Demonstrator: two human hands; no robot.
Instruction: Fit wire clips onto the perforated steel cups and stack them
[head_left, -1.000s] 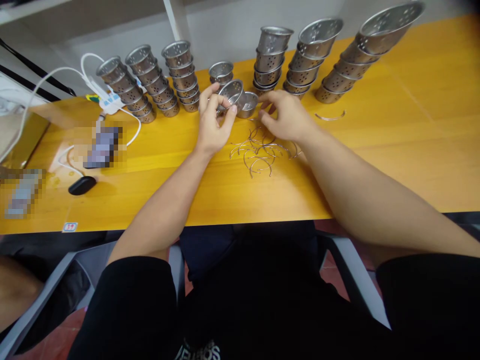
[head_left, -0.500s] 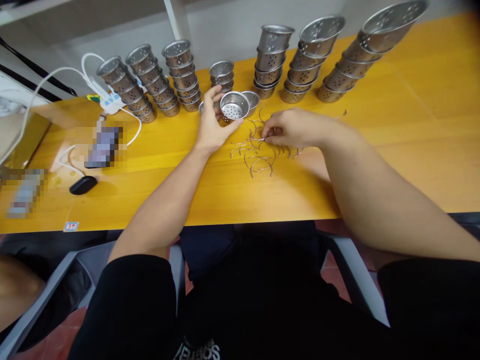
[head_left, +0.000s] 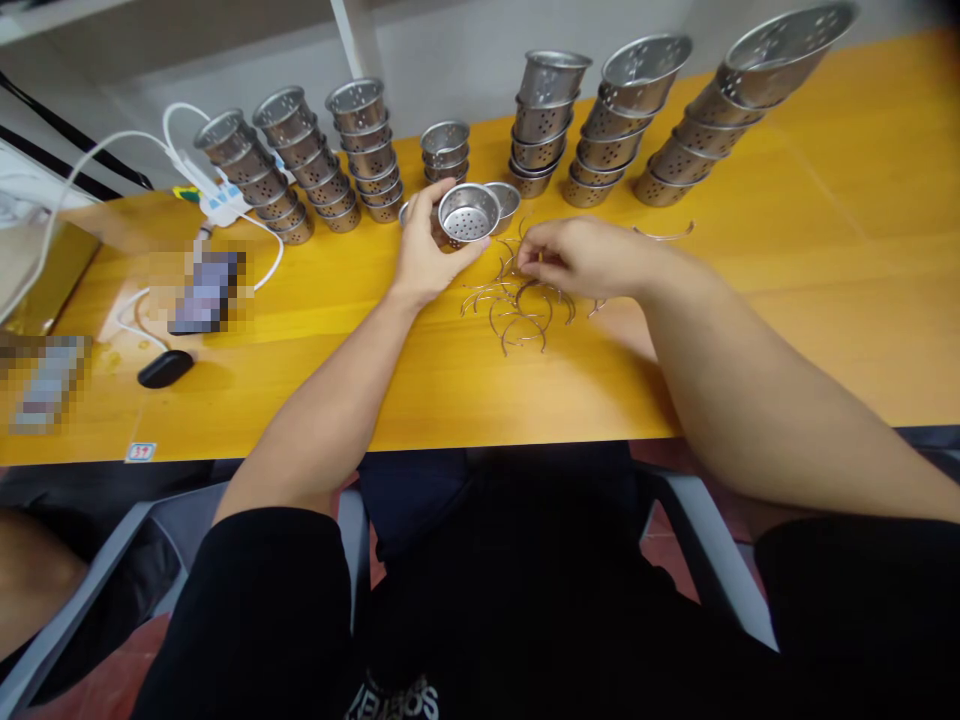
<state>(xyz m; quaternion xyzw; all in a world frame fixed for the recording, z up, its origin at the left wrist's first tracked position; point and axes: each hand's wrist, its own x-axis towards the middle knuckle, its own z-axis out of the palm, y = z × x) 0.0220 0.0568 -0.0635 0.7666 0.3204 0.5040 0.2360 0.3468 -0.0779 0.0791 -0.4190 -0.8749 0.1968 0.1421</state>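
Note:
My left hand [head_left: 427,245] is closed around the side of a small perforated metal cup [head_left: 469,212], tilted so that its holed bottom faces me. Another metal cup [head_left: 507,205] stands partly hidden right behind it. Over a loose heap of thin, curved metal wires [head_left: 521,318], my right hand [head_left: 566,255] has thumb and fingertips pinched together. Whatever is between those fingertips is too small to make out. One more curved wire [head_left: 667,236] lies apart, beyond my right wrist.
Tall stacks of perforated cups line the back: left stacks [head_left: 296,150], a short middle stack [head_left: 445,150] and right stacks [head_left: 541,125]. On the left are a power strip [head_left: 223,205], a blurred phone [head_left: 208,292], a black mouse-like object [head_left: 166,369] and white cables.
My right hand has shifted slightly up and left over the wires, with its fingers still pinched. My left hand holds the cup in nearly the same place.

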